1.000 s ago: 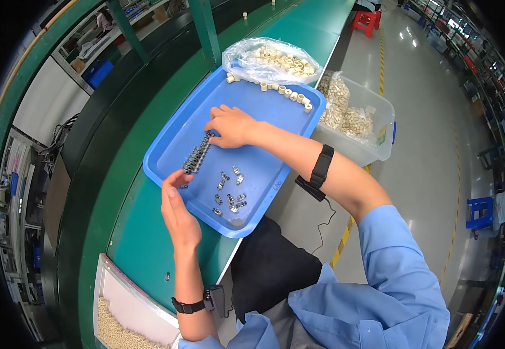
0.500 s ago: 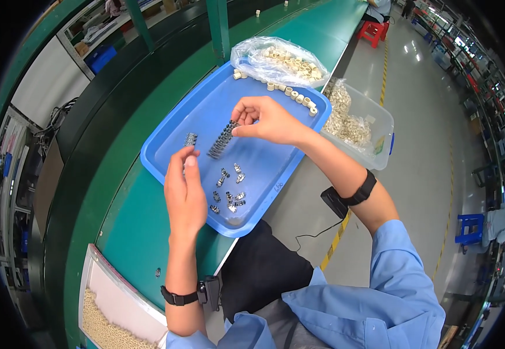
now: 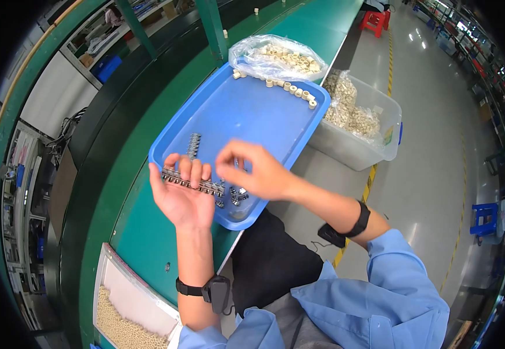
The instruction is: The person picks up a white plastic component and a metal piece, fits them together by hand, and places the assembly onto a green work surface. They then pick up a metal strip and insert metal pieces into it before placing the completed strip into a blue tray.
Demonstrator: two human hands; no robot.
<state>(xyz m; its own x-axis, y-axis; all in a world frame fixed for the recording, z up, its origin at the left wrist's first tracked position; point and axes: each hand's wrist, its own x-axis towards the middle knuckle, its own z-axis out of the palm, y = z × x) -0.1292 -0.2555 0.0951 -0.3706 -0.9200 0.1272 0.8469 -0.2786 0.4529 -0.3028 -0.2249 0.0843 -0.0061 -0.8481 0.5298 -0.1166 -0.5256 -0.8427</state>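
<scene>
My left hand (image 3: pixel 185 200) is palm up over the near left of the blue tray (image 3: pixel 174 131). Its fingers curl over a row of small dark and silver metal parts (image 3: pixel 191 183) lying across the palm. To its right, my right hand (image 3: pixel 258 171) hovers above the tray with bent fingers, blurred by motion, so whether it pinches anything is unclear. Another short row of metal parts (image 3: pixel 194 145) lies in the tray just beyond my left fingers. Loose metal parts (image 3: pixel 238 196) sit at the near end of the tray, partly hidden by my hands.
An opened plastic bag of cream ring-shaped pieces (image 3: pixel 290 61) rests on the tray's far end, with several rings (image 3: pixel 293 89) lined up beside it. A clear bin (image 3: pixel 345 145) with bagged pieces stands to the right. A white box of beige pieces (image 3: pixel 119 317) is at near left.
The row of metal parts hanging from my right hand now lies in my left hand, which has turned palm up and closed on it. My right hand has come nearer and lower.
</scene>
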